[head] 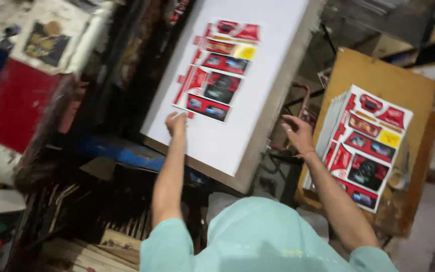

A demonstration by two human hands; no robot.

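Two hands out, I see: left hand (175,122) touching near-left corner of printed carton sheet (216,70) lying on white platen (227,136), fingers half curled, nothing pinched yet. Right hand (297,132) spread, empty, near stack of printed sheets (363,146) at right. I'd square corner flat, keep fingertips at edge.

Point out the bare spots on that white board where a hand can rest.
The white board is bare right of and below the printed carton sheet; the left hand touches that sheet's lower corner. The stack of printed sheets crowds the brown table.
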